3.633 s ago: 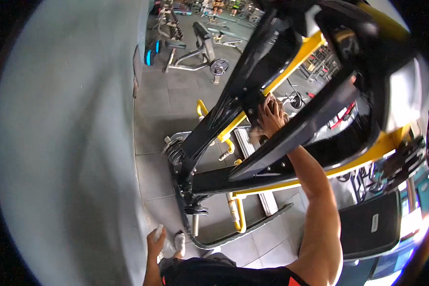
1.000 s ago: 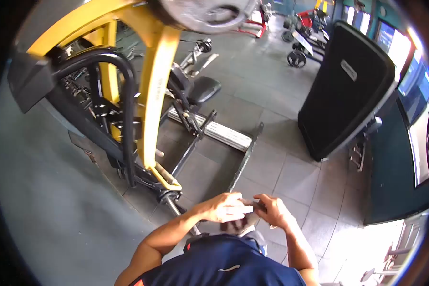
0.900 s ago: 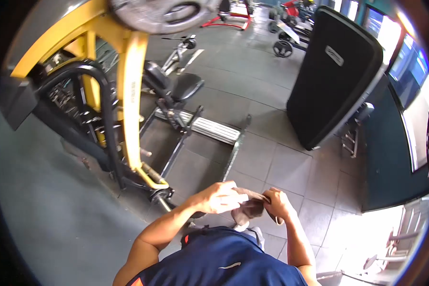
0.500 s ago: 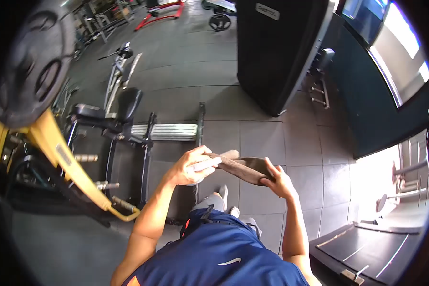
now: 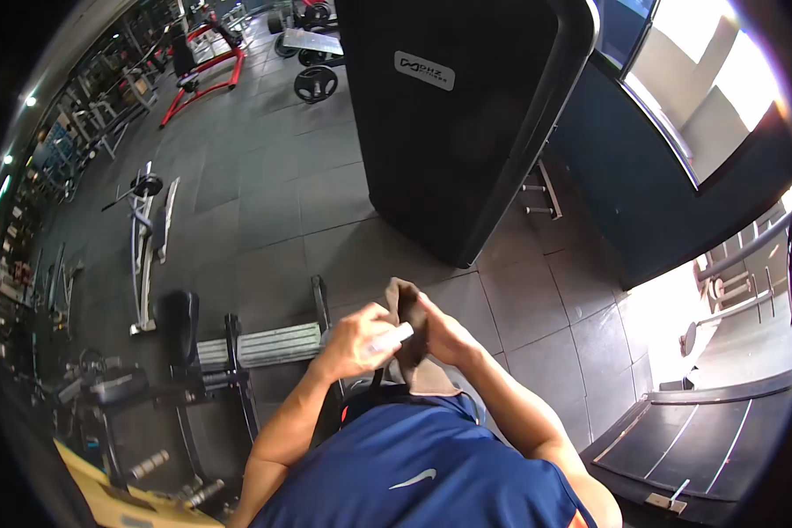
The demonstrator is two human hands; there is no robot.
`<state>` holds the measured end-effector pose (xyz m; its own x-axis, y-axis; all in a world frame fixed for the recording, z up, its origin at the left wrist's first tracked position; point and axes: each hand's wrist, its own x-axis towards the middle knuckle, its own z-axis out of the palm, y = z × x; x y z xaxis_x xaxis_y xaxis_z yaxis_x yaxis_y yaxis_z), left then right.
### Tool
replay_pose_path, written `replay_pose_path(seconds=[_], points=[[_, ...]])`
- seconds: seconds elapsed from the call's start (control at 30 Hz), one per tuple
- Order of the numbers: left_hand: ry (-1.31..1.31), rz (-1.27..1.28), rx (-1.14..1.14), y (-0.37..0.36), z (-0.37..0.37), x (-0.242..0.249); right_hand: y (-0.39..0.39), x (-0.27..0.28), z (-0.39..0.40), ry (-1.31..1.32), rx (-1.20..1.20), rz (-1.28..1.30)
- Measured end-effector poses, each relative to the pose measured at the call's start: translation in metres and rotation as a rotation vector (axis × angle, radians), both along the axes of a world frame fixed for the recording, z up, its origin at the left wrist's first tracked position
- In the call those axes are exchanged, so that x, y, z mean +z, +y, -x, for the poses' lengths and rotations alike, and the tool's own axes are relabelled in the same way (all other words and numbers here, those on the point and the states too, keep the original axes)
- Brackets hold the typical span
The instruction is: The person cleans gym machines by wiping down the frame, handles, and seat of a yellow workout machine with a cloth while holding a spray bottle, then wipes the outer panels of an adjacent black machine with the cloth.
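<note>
A brown cloth [image 5: 407,308] hangs folded and twisted between my hands, in front of my chest, with its lighter lower end [image 5: 431,380] reaching toward my shirt. My left hand [image 5: 355,345] is closed around a small white object [image 5: 394,337] whose kind I cannot make out; its fingers also press against the cloth. On the other side my right hand [image 5: 449,334] grips the cloth, thumb along its upper edge. Some of the right fingers are hidden behind the cloth.
A tall black machine panel [image 5: 453,132] stands ahead. To the left is a bench frame [image 5: 260,348] with metal rails, and a yellow machine arm [image 5: 114,493] at the lower left. A treadmill [image 5: 686,449] lies at the right, beside a window [image 5: 678,97].
The cloth was stretched sideways between my hands; now the hands are close together and it hangs more upright. My view has turned, so the equipment has shifted left.
</note>
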<state>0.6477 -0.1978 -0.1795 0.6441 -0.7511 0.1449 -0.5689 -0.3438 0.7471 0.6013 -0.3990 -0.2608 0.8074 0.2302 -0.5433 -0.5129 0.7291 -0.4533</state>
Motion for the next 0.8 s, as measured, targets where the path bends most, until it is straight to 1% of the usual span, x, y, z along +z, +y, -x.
replay_pose_path(seconds=[0.03,0.07,0.1,0.13,0.17,0.2,0.23,0.3,0.37,0.4,0.43,0.47,0.5,0.57,0.63,0.7,0.73,0.8], points=[[0.04,-0.077,-0.143,-0.008,-0.017,0.0,0.006,0.003,-0.026,-0.068,0.031,0.015],[0.007,-0.076,-0.261,-0.013,-0.035,-0.008,0.003,0.013,-0.051,-0.145,0.155,0.192],[-0.033,-0.077,-0.372,-0.018,-0.056,-0.011,0.008,0.011,-0.081,-0.234,0.113,0.334],[0.036,-0.001,-0.437,-0.019,-0.079,-0.011,0.006,0.011,-0.11,-0.321,0.039,0.412],[0.119,0.042,-0.436,-0.016,-0.103,-0.01,0.005,0.012,-0.137,-0.404,-0.025,0.486],[0.203,0.072,-0.393,-0.012,-0.125,-0.006,-0.001,0.03,-0.165,-0.447,-0.015,0.627],[0.282,0.105,-0.347,-0.005,-0.148,-0.005,-0.006,0.033,-0.193,-0.513,0.014,0.792],[0.361,0.124,-0.209,0.008,-0.199,-0.014,-0.022,0.039,-0.254,-0.613,0.234,1.196],[0.152,0.145,0.002,0.022,-0.248,-0.019,-0.025,0.045,-0.315,-0.796,0.34,1.086],[0.093,0.198,0.1,0.027,-0.272,-0.018,-0.023,0.047,-0.347,-0.889,0.403,1.02],[0.036,0.248,0.203,0.031,-0.293,-0.015,-0.017,0.049,-0.38,-0.921,0.554,0.984],[0.254,0.365,0.316,0.032,-0.309,-0.005,-0.008,0.053,-0.412,-0.951,0.706,0.943],[0.157,0.299,0.318,0.04,-0.328,-0.002,0.003,0.058,-0.443,-0.983,0.851,0.902],[-0.047,0.156,0.308,0.061,-0.376,-0.001,0.03,0.079,-0.499,-1.235,0.895,0.829],[-0.027,0.14,0.402,0.077,-0.414,0.004,0.059,0.091,-0.557,-1.261,1.044,0.746],[0.036,0.109,0.446,0.101,-0.446,0.011,0.089,0.086,-0.608,-1.319,1.168,0.762],[0.005,0.106,0.524,0.11,-0.461,0.01,0.102,0.083,-0.636,-1.347,1.215,0.777],[0.03,0.067,0.578,0.137,-0.495,-0.002,0.127,0.082,-0.681,-1.389,1.251,0.762]])
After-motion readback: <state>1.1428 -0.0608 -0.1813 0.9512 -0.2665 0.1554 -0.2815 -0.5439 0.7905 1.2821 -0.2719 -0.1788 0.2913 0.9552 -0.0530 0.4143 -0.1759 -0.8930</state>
